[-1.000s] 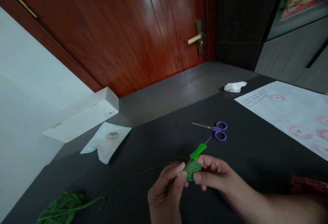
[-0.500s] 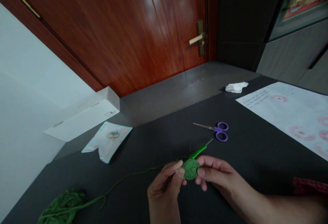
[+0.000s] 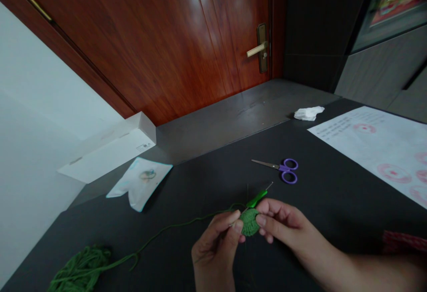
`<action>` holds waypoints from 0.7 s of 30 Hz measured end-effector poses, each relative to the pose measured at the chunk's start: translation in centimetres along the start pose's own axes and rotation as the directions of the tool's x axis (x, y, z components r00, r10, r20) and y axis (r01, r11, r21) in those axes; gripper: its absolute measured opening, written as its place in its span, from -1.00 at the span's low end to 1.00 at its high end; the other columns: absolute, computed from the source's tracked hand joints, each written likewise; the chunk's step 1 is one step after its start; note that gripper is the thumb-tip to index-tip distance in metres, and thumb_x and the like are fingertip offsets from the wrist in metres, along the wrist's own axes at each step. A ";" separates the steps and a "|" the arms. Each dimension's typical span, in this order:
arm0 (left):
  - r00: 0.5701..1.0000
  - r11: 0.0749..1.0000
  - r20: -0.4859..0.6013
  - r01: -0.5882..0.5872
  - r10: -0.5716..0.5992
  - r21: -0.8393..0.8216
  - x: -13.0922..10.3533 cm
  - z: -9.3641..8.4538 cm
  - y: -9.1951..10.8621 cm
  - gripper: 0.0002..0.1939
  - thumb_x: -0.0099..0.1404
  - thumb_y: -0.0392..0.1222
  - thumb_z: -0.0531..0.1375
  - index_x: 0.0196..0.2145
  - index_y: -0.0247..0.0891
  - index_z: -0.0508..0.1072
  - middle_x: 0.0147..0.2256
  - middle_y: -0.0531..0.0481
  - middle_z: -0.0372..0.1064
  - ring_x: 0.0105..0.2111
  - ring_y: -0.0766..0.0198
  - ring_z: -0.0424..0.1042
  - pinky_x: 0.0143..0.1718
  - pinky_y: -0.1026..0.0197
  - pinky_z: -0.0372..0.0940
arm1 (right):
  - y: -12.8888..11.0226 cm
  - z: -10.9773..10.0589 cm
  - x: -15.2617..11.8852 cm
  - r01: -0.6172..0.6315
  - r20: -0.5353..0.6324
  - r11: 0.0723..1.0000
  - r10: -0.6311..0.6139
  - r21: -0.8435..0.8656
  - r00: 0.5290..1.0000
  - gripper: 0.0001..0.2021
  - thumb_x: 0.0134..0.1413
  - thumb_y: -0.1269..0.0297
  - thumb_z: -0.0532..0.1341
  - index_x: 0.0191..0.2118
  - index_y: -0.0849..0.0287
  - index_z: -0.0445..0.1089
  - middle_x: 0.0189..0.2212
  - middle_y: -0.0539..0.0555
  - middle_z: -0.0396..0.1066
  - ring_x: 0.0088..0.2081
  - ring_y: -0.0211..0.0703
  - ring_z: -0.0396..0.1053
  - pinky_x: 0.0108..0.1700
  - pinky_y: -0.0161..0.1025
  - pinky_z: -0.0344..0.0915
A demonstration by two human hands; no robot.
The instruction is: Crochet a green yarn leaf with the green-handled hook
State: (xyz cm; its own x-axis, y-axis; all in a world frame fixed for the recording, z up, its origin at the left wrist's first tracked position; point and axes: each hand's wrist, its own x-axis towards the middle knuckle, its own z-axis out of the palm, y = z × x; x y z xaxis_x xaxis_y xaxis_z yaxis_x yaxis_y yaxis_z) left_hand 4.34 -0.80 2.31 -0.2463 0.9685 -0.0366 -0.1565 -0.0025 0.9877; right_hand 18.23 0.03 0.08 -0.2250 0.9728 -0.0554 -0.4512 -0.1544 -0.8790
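Note:
A small rounded piece of green crochet [image 3: 250, 222] is held up between both hands, above the dark table. My left hand [image 3: 218, 236] pinches its left edge between thumb and finger; a thin metallic tip shows at those fingertips, too small to name surely. On the other edge, my right hand [image 3: 282, 223] grips the piece with thumb and fingers. Just behind it is a crochet hook [image 3: 256, 198] with a bright green handle, its metal end pointing up and right; whether a finger touches it I cannot tell. Green yarn [image 3: 182, 225] trails left to a loose yarn bundle [image 3: 82, 267].
Purple-handled scissors [image 3: 283, 169] lie beyond my hands on the dark table [image 3: 207, 176]. To the left are a white plastic packet [image 3: 142, 183] and a long white box [image 3: 113, 149]. Crumpled tissue [image 3: 308, 113] and a stamped paper sheet [image 3: 383, 149] lie at the right.
The crochet piece has tilted and shifted slightly right, with both hands still on it. My right fingers have moved up a little, closer to the hook, whose tip sits slightly further left.

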 end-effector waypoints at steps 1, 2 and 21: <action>1.000 1.000 -0.013 0.008 -0.008 -0.006 -0.1 0.2 0.1 -0.88 -0.09 -0.24 0.41 -0.49 -0.12 0.62 -0.45 0.07 0.51 -0.56 0.44 0.38 -0.52 0.46 0.31 | 0.1 0.0 0.0 0.011 0.001 1.000 -0.011 -0.008 1.000 -0.68 0.00 0.04 0.32 -0.52 0.19 0.34 -0.60 -0.07 0.24 -0.54 -0.28 0.13 -0.45 -0.29 0.08; 1.000 1.000 -0.023 0.013 -0.013 -0.010 -0.2 0.3 0.2 -0.88 -0.09 -0.24 0.41 -0.49 -0.13 0.62 -0.46 0.07 0.51 -0.56 0.45 0.38 -0.53 0.46 0.30 | 0.2 0.0 -0.1 0.021 0.002 1.000 -0.021 -0.014 1.000 -0.68 0.01 0.04 0.32 -0.52 0.18 0.33 -0.61 -0.08 0.23 -0.53 -0.28 0.12 -0.45 -0.29 0.07; 0.993 0.995 0.095 0.071 -0.065 -0.069 0.7 -0.7 0.0 -0.87 -0.05 -0.24 0.41 -0.46 -0.13 0.63 -0.47 0.09 0.50 -0.56 0.48 0.36 -0.51 0.49 0.28 | 0.4 -0.1 -0.2 -0.034 0.037 0.998 0.032 0.061 0.999 -0.74 0.00 0.10 0.35 -0.47 0.21 0.46 -0.56 -0.02 0.35 -0.51 -0.30 0.20 -0.43 -0.33 0.14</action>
State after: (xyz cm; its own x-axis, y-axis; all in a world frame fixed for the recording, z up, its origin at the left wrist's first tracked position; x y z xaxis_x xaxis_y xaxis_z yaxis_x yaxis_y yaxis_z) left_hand 3.46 -0.33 2.20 -0.1436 0.9859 -0.0858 -0.2389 0.0496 0.9698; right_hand 18.23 -0.16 -0.31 -0.2713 0.9602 -0.0660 -0.4951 -0.1980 -0.8460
